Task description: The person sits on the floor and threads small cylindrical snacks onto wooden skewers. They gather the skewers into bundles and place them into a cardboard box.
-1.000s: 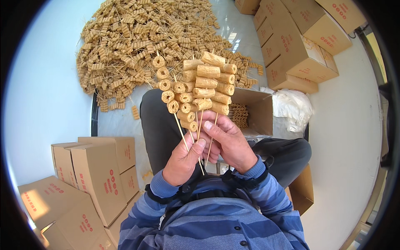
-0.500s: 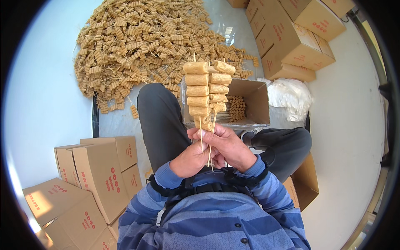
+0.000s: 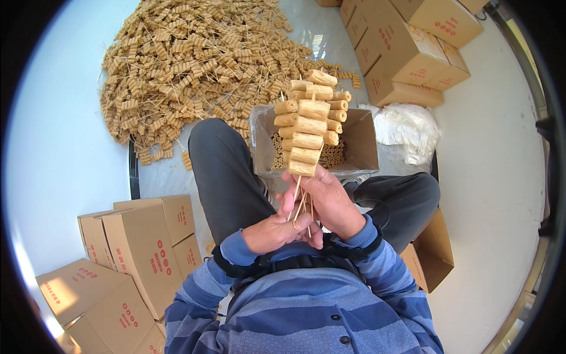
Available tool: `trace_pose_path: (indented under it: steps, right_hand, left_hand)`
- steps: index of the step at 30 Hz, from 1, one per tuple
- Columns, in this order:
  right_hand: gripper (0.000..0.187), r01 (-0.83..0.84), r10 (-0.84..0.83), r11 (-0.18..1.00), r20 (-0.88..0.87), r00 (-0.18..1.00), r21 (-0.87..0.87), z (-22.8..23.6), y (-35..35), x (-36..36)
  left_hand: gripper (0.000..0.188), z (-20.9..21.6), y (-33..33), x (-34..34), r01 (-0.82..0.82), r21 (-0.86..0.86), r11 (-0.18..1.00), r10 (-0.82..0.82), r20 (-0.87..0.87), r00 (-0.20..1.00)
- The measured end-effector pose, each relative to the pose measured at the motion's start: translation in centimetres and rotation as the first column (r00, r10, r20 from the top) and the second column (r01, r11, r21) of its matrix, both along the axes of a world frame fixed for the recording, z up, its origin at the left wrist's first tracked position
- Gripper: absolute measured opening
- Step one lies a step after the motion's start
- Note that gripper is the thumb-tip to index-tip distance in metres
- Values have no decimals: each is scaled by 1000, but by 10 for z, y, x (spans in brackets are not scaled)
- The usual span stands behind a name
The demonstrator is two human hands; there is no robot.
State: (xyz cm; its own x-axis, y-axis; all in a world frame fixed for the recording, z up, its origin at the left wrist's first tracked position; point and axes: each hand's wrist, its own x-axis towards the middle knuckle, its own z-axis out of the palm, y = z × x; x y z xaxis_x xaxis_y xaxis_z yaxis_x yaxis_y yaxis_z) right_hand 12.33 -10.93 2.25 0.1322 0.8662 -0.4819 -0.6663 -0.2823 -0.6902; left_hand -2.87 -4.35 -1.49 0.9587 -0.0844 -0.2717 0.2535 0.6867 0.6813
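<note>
I hold a bunch of skewers (image 3: 308,125) upright, each thin stick threaded with tan, hollow rolls that look like rolled tofu skin. My right hand (image 3: 335,206) is closed round the sticks just under the rolls. Lower down, my left hand (image 3: 272,231) has its fingers closed about the bare stick ends; some of its fingers are hidden. Behind the bunch, between my knees, stands an open carton (image 3: 361,137) with a clear plastic liner. Similar skewers (image 3: 335,157) are packed inside it, roll ends showing.
A large heap of loose skewers (image 3: 194,65) covers the floor ahead and left. Closed cartons are stacked at left (image 3: 138,253) and far right (image 3: 407,53). White plastic sheeting (image 3: 410,133) lies right of the open carton. Another open carton (image 3: 435,253) sits beside my right knee.
The skewers, spread flat in two columns before, now form a thicker, layered bunch turned in my hands. My left hand has shifted slightly right and down along the sticks.
</note>
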Motion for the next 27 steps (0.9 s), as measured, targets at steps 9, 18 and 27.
trace_pose_path:
  steps: [9, 18, 27]
  right_hand:
    - [28, 237, -241, 970, 181, 953, 47, -9, 8, -2]
    - [26, 240, -210, 971, 469, 858, -5, -32, 10, -17]
    - [38, -9, -20, 988, 185, 983, 155, -33, -7, -8]
  left_hand:
    - [47, -5, 8, 7, 16, 397, 918, -15, -6, 1000]
    - [67, 20, 56, 15, -662, 301, 687, 623, 224, 749]
    - [57, 11, 57, 24, -698, 147, 701, 680, 155, 717]
